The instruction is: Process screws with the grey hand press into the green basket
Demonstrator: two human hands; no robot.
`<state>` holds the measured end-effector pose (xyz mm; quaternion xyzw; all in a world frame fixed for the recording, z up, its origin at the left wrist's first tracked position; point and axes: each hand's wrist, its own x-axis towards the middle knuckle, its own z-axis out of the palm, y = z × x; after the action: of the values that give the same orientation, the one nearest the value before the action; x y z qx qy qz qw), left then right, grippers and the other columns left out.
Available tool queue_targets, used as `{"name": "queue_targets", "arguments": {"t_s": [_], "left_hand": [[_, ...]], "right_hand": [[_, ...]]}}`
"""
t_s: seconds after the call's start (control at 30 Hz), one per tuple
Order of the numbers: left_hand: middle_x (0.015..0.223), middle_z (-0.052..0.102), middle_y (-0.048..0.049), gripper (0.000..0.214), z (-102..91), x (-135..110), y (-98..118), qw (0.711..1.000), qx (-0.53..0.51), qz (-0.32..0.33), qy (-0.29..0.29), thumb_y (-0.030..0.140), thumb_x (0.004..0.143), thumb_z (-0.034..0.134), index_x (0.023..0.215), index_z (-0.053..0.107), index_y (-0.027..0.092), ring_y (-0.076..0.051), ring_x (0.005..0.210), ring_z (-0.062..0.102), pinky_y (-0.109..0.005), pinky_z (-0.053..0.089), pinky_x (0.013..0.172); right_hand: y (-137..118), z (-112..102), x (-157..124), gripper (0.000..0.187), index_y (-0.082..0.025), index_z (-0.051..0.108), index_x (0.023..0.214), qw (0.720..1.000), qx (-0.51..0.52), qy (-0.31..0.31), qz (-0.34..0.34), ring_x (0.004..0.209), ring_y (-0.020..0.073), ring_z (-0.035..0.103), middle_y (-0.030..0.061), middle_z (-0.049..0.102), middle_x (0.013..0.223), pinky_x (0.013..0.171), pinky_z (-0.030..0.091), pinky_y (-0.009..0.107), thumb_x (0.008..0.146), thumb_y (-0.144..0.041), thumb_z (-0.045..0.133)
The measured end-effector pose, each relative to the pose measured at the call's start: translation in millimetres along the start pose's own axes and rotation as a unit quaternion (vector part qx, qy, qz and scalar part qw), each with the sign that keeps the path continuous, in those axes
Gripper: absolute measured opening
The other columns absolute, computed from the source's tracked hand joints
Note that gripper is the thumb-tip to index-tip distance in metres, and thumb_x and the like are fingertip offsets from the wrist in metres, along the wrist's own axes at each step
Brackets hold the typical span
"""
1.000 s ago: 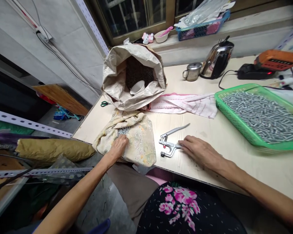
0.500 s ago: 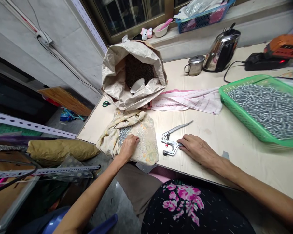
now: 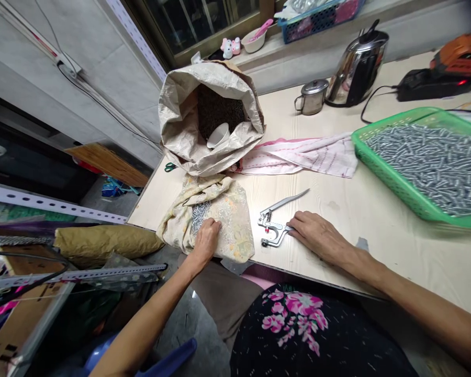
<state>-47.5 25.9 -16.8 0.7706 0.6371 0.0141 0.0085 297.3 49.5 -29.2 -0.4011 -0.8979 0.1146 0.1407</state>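
My left hand [image 3: 207, 236] rests on a patterned yellowish cloth [image 3: 233, 222], beside a small heap of metal screws [image 3: 199, 215] lying in its folds. Its fingers are curled together, and whatever they pinch is hidden. On the table, my right hand [image 3: 314, 230] is closed around the end of one handle of silver snap pliers [image 3: 275, 230]. The other handle of the pliers stands spread apart, with a spring near the pivot and a red part at the jaw.
Behind the cloth stands an open woven sack [image 3: 176, 125] of dark small pieces with a white bowl [image 3: 219, 136] inside. A green basket [image 3: 400, 180] of metal screws is on the right. A towel [image 3: 298, 154], metal mug [image 3: 313, 98] and kettle [image 3: 357, 68] lie farther back.
The view has shifted slightly. Both hands stay almost where they were, the left by the screws on the cloth and the right on the pliers' handle.
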Motion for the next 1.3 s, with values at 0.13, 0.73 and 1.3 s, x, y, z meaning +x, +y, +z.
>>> {"name": "queue_targets", "arguments": {"t_s": [0.13,0.73,1.3], "left_hand": [[0.088,0.067,-0.0079,0.021,-18.4,3.4,20.3,0.99,-0.134,-0.032,0.035,0.023,0.091,0.049,0.088,0.069,0.018,-0.022,0.088,0.062,-0.033,0.048,0.081],[0.052,0.057,0.0029,0.037,0.8,19.0,118.5,0.785,-0.553,-0.251,-0.118,0.046,0.062,0.076,0.071,0.069,0.011,-0.008,0.045,0.046,-0.02,0.037,0.044],[0.038,0.051,0.0055,0.029,-18.9,31.5,123.5,0.76,-0.506,-0.3,-0.277,0.038,0.074,0.075,0.07,0.061,0.013,-0.007,0.029,0.045,-0.017,0.036,0.035]], "right_hand": [[0.8,2.6,-2.1,0.023,-0.016,0.057,0.081,0.997,-0.041,0.049,-0.034,0.075,0.0184,0.049,0.0038,0.056,0.08,0.07,0.032,0.032,0.101,-0.021,0.046],[0.7,-4.5,-7.0,0.022,-0.017,0.054,0.082,0.991,-0.075,0.086,-0.063,0.071,0.0176,0.041,0.0021,0.053,0.079,0.07,0.026,0.032,0.099,-0.01,0.042],[0.4,-12.8,-2.2,0.008,-0.017,0.059,0.091,1.0,-0.008,-0.016,-0.003,0.085,0.0196,0.053,0.0068,0.061,0.098,0.075,0.035,0.033,0.096,-0.023,0.056]]}}
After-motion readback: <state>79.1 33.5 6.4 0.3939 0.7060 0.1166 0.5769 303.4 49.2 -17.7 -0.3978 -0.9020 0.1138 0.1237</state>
